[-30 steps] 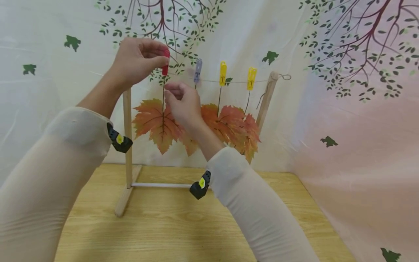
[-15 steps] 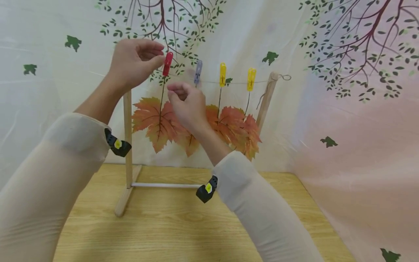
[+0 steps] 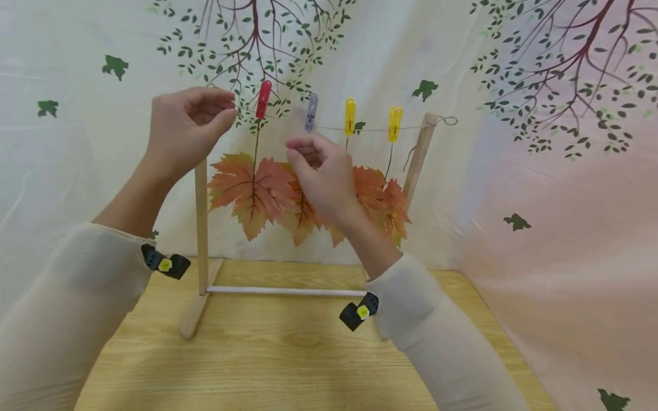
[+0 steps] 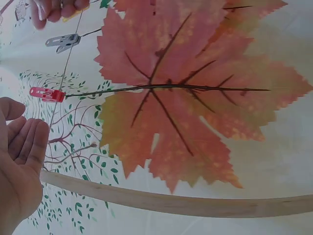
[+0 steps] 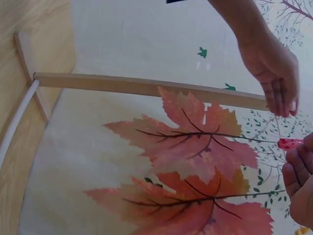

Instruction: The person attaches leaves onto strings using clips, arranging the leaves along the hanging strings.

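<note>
A red clothespin [image 3: 264, 100] stands on the thin string [image 3: 375, 129] and holds the stem of an orange-red artificial maple leaf [image 3: 252, 194], which hangs below. My left hand [image 3: 187, 131] is just left of that clothespin, fingers relaxed, nothing in them. In the left wrist view a gap shows between the left hand [image 4: 22, 161] and the red clothespin [image 4: 46, 94]. Below the grey clothespin [image 3: 311, 111], my right hand [image 3: 329, 177] is loosely bent and holds nothing; it hides part of the middle leaves. Two yellow clothespins [image 3: 350, 114] hold stems farther right.
The string runs between the wooden posts [image 3: 201, 228] of a stand, joined low down by a white rod [image 3: 283, 291]. The stand is on a wood-grain table [image 3: 288, 365]. Behind it hangs a pale backdrop [image 3: 462, 188] printed with branches and green leaves.
My left hand has let go of the red clothespin and moved left and down. The right hand has drawn away to the right and slightly down. Clothespin and leaf stay hanging on the string.
</note>
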A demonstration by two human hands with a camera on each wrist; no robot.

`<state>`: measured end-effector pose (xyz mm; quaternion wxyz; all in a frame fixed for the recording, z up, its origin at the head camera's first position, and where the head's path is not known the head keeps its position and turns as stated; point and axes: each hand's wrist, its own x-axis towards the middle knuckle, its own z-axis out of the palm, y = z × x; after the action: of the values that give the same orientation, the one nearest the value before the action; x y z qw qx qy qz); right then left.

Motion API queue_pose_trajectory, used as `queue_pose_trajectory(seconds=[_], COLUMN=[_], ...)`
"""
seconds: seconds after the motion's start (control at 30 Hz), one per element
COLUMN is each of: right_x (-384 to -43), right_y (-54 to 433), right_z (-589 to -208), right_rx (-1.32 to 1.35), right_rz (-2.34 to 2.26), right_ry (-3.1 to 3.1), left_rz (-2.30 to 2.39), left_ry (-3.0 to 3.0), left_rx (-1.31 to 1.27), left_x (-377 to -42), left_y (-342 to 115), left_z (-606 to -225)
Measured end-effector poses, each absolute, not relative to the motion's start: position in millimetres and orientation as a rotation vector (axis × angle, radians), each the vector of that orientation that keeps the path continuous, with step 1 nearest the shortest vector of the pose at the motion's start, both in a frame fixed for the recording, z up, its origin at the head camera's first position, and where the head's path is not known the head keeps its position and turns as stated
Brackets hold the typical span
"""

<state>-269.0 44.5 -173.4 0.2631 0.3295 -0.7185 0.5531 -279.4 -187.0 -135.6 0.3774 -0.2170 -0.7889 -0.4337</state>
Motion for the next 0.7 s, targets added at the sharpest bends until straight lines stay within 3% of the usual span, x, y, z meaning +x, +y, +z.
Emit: queue_pose_trajectory(seconds=[0.2,0.4,0.7], right_x=[-259,-252,-237], right_y=[74,113,165], right_z=[-177,-186,-222], right_rx=[0.968,1.088,0.993], right_rz=[1.317,0.842,0.517], right_ry=[-1.822,-1.655,-1.522], left_rz=[-1.014,-0.940,-0.809], left_ry=[-1.988,-1.983,-2.096], left_rx=[-0.611,-0.659,-0.596], left_x=[-270,-254,-236], left_y=[-197,-208,-230], left_z=[-169,-208,-268])
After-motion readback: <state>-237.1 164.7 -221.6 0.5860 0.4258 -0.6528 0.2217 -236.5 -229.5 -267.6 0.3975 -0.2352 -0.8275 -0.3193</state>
